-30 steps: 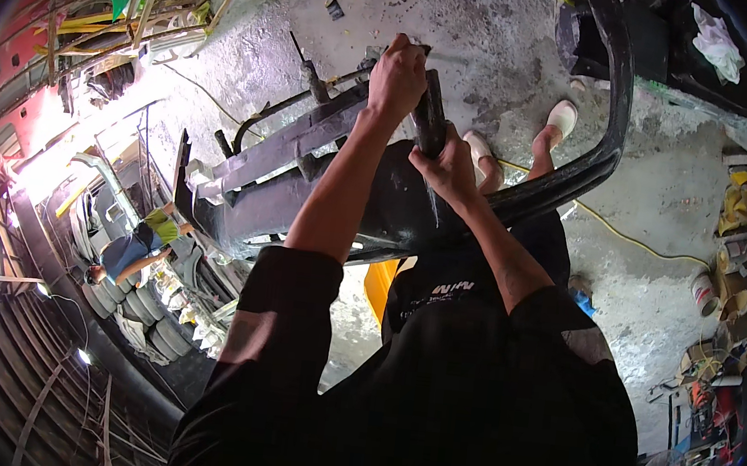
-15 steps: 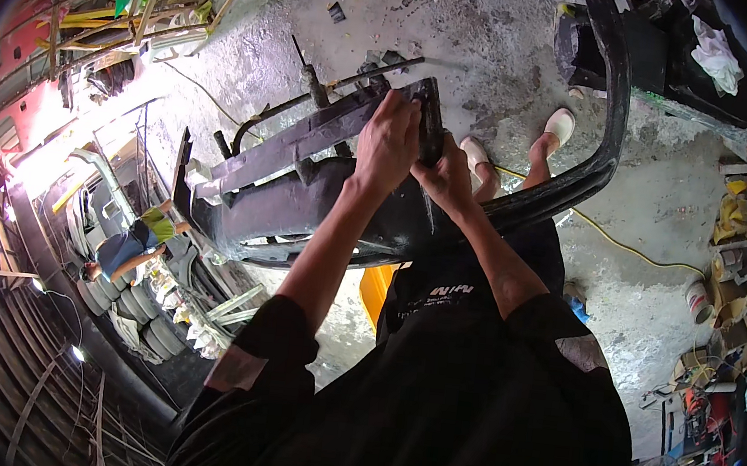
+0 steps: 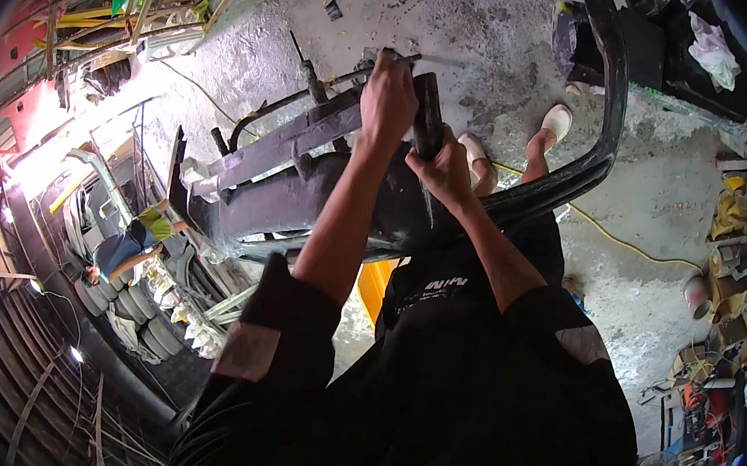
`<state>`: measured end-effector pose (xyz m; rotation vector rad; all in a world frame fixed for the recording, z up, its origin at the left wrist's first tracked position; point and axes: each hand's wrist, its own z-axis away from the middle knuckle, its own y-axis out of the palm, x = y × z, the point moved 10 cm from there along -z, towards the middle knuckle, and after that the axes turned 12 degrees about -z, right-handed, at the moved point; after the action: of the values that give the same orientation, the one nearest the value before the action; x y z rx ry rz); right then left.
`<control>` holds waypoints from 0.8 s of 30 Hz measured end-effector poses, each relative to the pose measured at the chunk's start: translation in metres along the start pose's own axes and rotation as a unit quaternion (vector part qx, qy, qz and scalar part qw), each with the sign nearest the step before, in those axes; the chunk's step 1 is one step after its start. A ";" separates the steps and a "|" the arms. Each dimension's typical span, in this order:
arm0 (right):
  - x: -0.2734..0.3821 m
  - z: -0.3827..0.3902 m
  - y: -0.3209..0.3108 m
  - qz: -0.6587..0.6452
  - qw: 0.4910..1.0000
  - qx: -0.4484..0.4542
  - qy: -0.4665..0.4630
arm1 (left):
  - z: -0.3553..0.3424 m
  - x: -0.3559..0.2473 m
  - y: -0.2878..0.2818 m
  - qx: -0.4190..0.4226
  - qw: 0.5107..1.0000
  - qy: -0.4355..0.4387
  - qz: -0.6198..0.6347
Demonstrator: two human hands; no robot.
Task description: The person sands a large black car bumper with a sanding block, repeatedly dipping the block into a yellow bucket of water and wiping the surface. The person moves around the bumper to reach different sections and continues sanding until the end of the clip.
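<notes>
A large black car bumper [image 3: 282, 196] lies across in front of my body, with a long dark bar [image 3: 264, 151] along its far side. My right hand [image 3: 444, 169] is closed around the near end of a short black block-like part [image 3: 427, 109] that stands up from the bumper, its thumb pointing upward along it. Just to the left, my left hand [image 3: 389, 103] is closed, its fingers curled over the bar's far end beside a thin rod [image 3: 268, 113]. What those fingertips grip is hidden behind the hand.
A curved black frame piece [image 3: 613, 103] arcs at the right. Beyond the bumper are a person's feet in pale shoes [image 3: 555, 125]. A yellow cable [image 3: 631, 249] crosses the floor. Another person [image 3: 128, 248] is at the left near stacked tyres [image 3: 137, 304]. Cluttered shelves [image 3: 720, 360] line the right.
My left hand has slid forward and slightly left, off the block-like part to the bar's far end. My right hand has shifted little and still grips the part.
</notes>
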<state>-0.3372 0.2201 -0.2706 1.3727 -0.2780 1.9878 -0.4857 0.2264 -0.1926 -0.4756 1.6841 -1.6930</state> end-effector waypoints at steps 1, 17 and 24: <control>0.003 0.000 -0.008 -0.024 0.998 -0.020 -0.047 | 0.016 -0.012 -0.007 -0.028 0.999 -0.001 0.023; 0.011 0.005 -0.001 0.016 1.000 0.000 -0.010 | 0.023 0.023 -0.036 -0.047 0.996 -0.047 0.054; -0.004 0.002 -0.004 0.021 0.999 -0.010 -0.025 | 0.029 -0.005 -0.016 0.009 0.998 -0.056 -0.027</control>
<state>-0.3324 0.2207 -0.2740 1.4163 -0.3517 1.9814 -0.4655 0.2078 -0.1729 -0.6014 1.5859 -1.6866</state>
